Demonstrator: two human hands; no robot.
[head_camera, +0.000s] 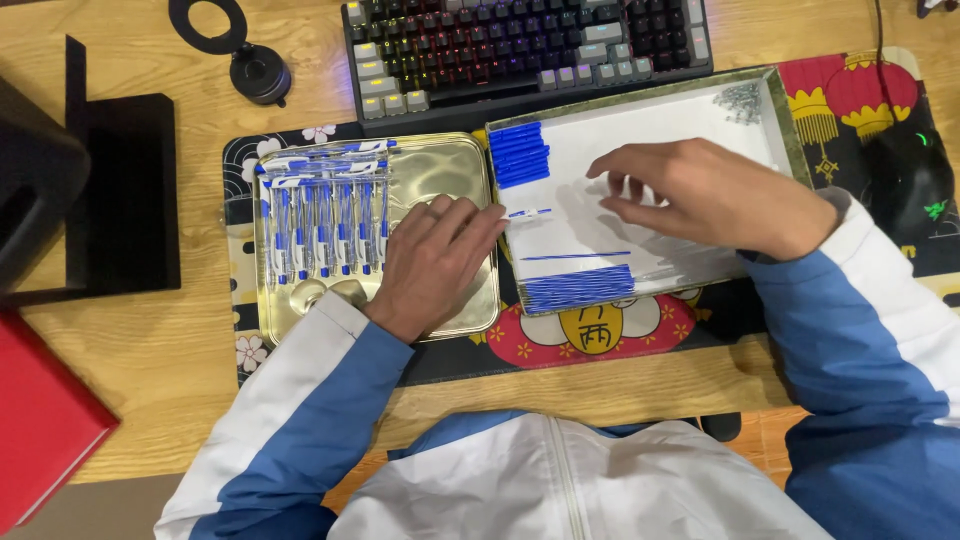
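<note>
A person in a blue-and-white jacket works over pen parts at a wooden desk (150, 350). The left hand (432, 262) lies palm-down on a shallow gold metal tray (470, 160), its fingers extended to the lip of the white box tray (790, 130) beside it and pinching a small white-and-blue pen piece (528, 213). Left of that hand, a row of assembled blue-and-white pens (325, 220) fills the gold tray. The right hand (715, 195) hovers inside the box tray with fingers loosely curled downward; whether it grips anything cannot be told. Between the two hands lie a stack of blue refills (520, 155) at the far edge and a second bundle of blue refills (578, 287) nearer the person, with one loose refill (575, 256) on the white floor. Beyond the right hand, small metal springs (741, 101) fill the far corner.

Judged from this view, the step goes best if the left hand holds the piece level and still while the right picks a single part, keeping the stacks undisturbed. A keyboard (520, 45) sits beyond both hands and a red book (40, 420) far to the left.
</note>
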